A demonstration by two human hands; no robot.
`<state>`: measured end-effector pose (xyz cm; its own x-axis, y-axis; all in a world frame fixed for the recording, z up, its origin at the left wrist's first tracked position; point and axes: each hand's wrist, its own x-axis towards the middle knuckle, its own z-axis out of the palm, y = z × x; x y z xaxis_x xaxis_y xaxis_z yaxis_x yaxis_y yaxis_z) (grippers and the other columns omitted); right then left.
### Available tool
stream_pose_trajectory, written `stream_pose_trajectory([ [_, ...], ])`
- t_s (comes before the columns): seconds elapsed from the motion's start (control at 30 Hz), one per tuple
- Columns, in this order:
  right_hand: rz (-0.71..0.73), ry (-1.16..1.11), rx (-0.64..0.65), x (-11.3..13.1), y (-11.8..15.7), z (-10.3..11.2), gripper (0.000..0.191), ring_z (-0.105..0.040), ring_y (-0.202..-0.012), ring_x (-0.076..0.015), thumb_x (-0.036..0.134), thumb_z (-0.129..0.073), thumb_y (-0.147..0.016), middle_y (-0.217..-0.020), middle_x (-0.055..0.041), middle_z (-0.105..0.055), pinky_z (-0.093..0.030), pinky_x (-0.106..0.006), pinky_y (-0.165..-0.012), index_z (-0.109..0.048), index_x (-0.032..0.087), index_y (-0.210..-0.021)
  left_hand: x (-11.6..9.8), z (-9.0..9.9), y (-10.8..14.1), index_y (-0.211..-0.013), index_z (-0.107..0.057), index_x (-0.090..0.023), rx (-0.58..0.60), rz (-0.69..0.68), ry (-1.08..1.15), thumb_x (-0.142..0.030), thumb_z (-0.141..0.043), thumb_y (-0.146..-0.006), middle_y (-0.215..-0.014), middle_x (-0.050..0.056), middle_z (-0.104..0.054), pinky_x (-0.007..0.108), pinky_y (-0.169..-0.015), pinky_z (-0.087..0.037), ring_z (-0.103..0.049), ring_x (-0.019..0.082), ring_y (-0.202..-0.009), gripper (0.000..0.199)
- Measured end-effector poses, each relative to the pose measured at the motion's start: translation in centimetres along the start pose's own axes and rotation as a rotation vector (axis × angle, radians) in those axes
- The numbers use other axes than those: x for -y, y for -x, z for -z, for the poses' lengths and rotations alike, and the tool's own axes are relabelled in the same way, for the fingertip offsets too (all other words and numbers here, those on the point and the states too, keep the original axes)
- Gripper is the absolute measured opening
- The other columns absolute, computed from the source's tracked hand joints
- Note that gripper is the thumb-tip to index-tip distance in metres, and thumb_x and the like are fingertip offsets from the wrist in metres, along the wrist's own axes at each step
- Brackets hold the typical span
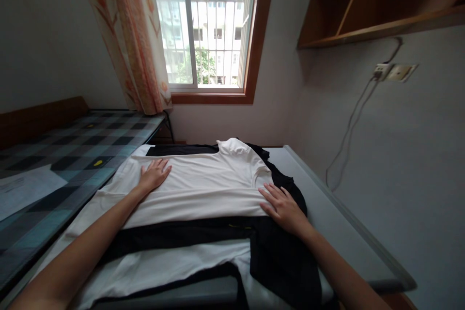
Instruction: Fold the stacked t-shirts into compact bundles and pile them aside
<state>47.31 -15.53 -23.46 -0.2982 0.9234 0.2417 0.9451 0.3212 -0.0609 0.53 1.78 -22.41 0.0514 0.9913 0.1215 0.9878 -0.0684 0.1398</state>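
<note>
A white T-shirt [203,174] lies on top of a layered spread of garments, its near side folded over in a long strip. Resting flat on its left part is my left hand [155,174], fingers spread. My right hand [283,206] lies with fingers apart at the shirt's right end, near the collar. Below the white shirt is a black shirt [283,261], its sleeve spreading toward me. Another white garment [181,259] shows under the black one, and more black cloth [279,172] sticks out at the far right.
The garments lie on a pale table [348,227] against the right wall. To the left stands a bed with a checked cover [119,131], a paper sheet [29,189] on it. A curtained window [214,34] is ahead; a wooden shelf [385,29] and a plugged cord [350,128] are at right.
</note>
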Motion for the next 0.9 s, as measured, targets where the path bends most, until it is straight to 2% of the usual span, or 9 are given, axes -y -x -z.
stream_pose_trajectory([
  [0.3, -0.008, -0.007, 0.038, -0.3, 0.0, 0.2, 0.057, -0.037, -0.140, -0.0254, 0.056, -0.032, -0.098, -0.152, -0.0089, -0.042, -0.028, -0.052, -0.114, -0.049, 0.026, -0.143, -0.7, 0.6, 0.5, -0.147, -0.041, -0.020, 0.016, 0.016, 0.017, -0.050, -0.023, -0.097, -0.157, 0.012, -0.033, 0.066, -0.112, -0.017, -0.026, 0.034, -0.145, 0.061],
  [0.5, -0.002, -0.002, 0.039, -0.2, 0.0, 0.2, 0.057, -0.036, -0.141, -0.0252, 0.054, -0.032, -0.098, -0.152, -0.0097, -0.042, -0.028, -0.052, -0.114, -0.047, 0.024, -0.144, -0.7, 0.6, 0.6, -0.146, -0.043, -0.020, 0.002, 0.011, 0.001, -0.048, -0.025, -0.098, -0.156, 0.013, -0.035, 0.062, -0.113, -0.019, -0.028, 0.034, -0.144, 0.059],
  [0.63, 0.013, -0.004, 0.030, -0.5, 0.0, -0.1, 0.057, -0.037, -0.141, -0.0262, 0.051, -0.035, -0.098, -0.150, -0.0119, -0.044, -0.029, -0.052, -0.113, -0.046, 0.021, -0.145, -0.3, 0.4, 0.5, -0.141, -0.050, -0.017, -0.065, -0.003, -0.028, -0.044, -0.028, -0.098, -0.156, 0.015, -0.033, 0.055, -0.114, -0.023, -0.028, 0.031, -0.144, 0.055],
  [0.77, 0.036, -0.035, 0.040, -0.4, -0.7, 0.9, 0.056, -0.046, -0.134, -0.0284, 0.051, -0.043, -0.095, -0.144, -0.0124, -0.052, -0.035, -0.052, -0.109, -0.048, 0.021, -0.143, 0.2, 0.0, 0.3, -0.139, -0.053, -0.019, -0.086, -0.020, -0.035, -0.041, -0.032, -0.098, -0.155, 0.013, -0.037, 0.052, -0.114, -0.028, -0.032, 0.031, -0.143, 0.051],
  [0.83, 0.024, -0.049, 0.016, -0.1, -1.9, 2.1, 0.056, -0.057, -0.122, -0.0289, 0.051, -0.049, -0.093, -0.133, -0.0131, -0.061, -0.039, -0.051, -0.105, -0.052, 0.021, -0.140, 0.5, -0.2, 0.1, -0.139, -0.053, -0.019, -0.085, -0.023, -0.029, -0.042, -0.033, -0.098, -0.154, 0.012, -0.037, 0.052, -0.113, -0.028, -0.034, 0.031, -0.142, 0.051],
  [0.9, -0.015, -0.057, -0.047, 0.4, -4.1, 3.5, 0.047, -0.065, -0.107, -0.0285, 0.047, -0.053, -0.092, -0.117, -0.0128, -0.070, -0.044, -0.048, -0.100, -0.061, 0.020, -0.130, 0.6, -0.4, 0.0, -0.139, -0.053, -0.019, -0.081, -0.023, -0.022, -0.042, -0.034, -0.097, -0.154, 0.012, -0.038, 0.053, -0.113, -0.028, -0.036, 0.031, -0.141, 0.051],
])
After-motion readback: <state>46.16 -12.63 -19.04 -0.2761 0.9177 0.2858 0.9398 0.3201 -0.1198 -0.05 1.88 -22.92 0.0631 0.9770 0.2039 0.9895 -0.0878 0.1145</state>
